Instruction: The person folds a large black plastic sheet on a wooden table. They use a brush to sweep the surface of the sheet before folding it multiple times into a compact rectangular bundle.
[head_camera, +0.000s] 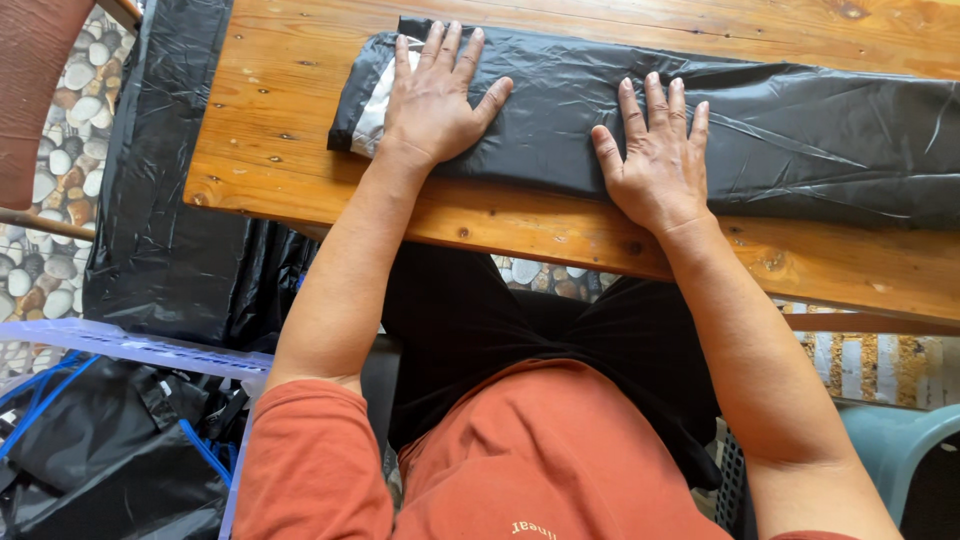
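Observation:
A long folded black plastic bag (800, 130) lies across a wooden table (280, 120). A pale, silvery patch shows at its left end. My left hand (435, 95) lies flat on the bag's left end, fingers spread. My right hand (655, 160) presses flat on the bag's near edge, a little right of the left hand, also with fingers apart. Neither hand grips anything.
More black plastic sheeting (160, 200) hangs off the table's left side. A light plastic crate (130, 350) at lower left holds black bags and blue cord. A teal plastic chair (900, 440) sits at lower right. The floor is pebbled.

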